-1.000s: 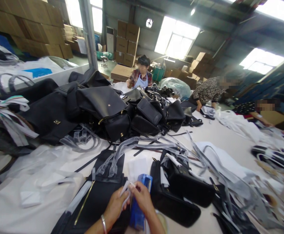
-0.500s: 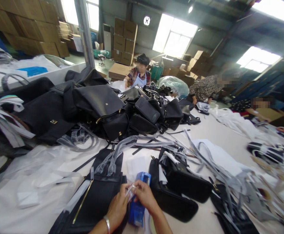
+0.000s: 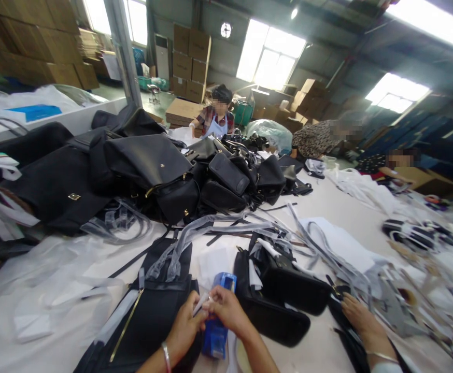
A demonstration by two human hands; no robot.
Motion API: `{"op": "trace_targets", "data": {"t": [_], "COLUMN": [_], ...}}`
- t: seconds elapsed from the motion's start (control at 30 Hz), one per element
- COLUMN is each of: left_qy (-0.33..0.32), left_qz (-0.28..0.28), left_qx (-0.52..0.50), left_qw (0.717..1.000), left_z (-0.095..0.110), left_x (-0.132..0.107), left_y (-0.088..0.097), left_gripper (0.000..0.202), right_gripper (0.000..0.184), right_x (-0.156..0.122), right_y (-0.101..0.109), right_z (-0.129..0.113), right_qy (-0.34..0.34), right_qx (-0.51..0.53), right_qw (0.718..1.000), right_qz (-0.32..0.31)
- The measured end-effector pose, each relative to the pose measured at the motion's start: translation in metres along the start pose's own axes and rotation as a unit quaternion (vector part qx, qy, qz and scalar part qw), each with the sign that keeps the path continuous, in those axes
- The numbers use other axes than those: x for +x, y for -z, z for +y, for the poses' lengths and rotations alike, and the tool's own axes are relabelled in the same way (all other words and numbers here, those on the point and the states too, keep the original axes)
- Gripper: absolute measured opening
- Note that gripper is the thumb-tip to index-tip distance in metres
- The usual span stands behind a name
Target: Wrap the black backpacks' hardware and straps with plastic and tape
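My left hand (image 3: 183,330) and my right hand (image 3: 226,310) meet at the bottom centre, both pinched on a small whitish strip (image 3: 199,305) held between their fingertips. Just under them stands a blue tool (image 3: 217,316), partly hidden by my right hand. A flat black bag with a gold zip (image 3: 149,321) lies beneath my left hand. Another black bag (image 3: 284,298) with paper stuffing lies to the right. A bracelet circles my left wrist.
A big heap of black bags (image 3: 149,171) fills the table's far left. Clear plastic-wrapped straps (image 3: 226,228) and white sheets (image 3: 55,290) lie around. Another person's hand (image 3: 361,318) rests at the lower right. Three people work at the far end. Cardboard boxes (image 3: 189,62) stand behind.
The view has drifted so everything sits slightly further left. Another person's hand has come into view at the lower right. My hands stay together on the strip over the blue tool.
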State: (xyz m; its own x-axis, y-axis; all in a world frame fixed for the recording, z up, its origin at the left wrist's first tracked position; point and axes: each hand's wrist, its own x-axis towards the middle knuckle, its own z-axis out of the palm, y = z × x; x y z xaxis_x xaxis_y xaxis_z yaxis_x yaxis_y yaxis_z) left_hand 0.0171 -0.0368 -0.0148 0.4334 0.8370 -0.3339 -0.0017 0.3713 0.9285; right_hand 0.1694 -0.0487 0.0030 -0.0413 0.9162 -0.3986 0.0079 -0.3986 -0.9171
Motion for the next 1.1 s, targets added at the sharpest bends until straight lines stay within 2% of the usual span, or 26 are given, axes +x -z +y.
{"op": "trace_targets", "data": {"t": [0.1,0.17,0.27,0.33,0.5,0.7,0.87,0.97,1.1], "left_qy": [0.002,0.017,0.036,0.027,-0.008,-0.028,-0.043,-0.083,-0.114], "left_qz": [-0.034,-0.065,-0.108,-0.117,-0.053,0.005,0.082,0.074,0.03], "left_qx": [-0.059,-0.08,-0.099,-0.107,-0.082,0.06,0.227,0.288,0.357], "left_qw": [0.998,0.995,0.989,0.987,0.995,0.998,0.97,0.951,0.927], "left_z": [-0.001,-0.001,-0.002,-0.003,-0.003,0.007,0.001,-0.004,-0.008], "left_x": [0.005,0.007,0.007,0.006,0.0,-0.007,-0.006,-0.004,-0.003], "left_y": [0.005,0.01,0.016,0.017,0.008,0.001,0.0,0.001,0.001], "left_gripper": [0.031,0.032,0.031,0.031,0.032,0.031,0.019,0.018,0.023], "right_gripper": [0.038,0.041,0.034,0.035,0.041,0.045,0.049,0.051,0.052], "right_x": [-0.01,-0.013,-0.012,-0.009,-0.002,0.003,0.009,0.007,0.001], "right_y": [0.002,0.001,-0.004,-0.008,-0.014,-0.025,-0.034,-0.034,-0.034], "right_z": [-0.004,-0.004,0.002,0.008,0.022,0.031,0.033,0.035,0.035], "right_qy": [-0.001,0.0,0.003,0.008,0.011,-0.009,-0.037,-0.049,-0.056], "right_qx": [0.122,0.147,0.139,0.135,0.125,0.118,0.153,0.162,0.183], "right_qw": [0.99,0.986,0.989,0.991,0.99,0.983,0.97,0.967,0.964], "right_qz": [-0.07,-0.077,-0.048,-0.02,0.058,0.14,0.188,0.191,0.186]}}
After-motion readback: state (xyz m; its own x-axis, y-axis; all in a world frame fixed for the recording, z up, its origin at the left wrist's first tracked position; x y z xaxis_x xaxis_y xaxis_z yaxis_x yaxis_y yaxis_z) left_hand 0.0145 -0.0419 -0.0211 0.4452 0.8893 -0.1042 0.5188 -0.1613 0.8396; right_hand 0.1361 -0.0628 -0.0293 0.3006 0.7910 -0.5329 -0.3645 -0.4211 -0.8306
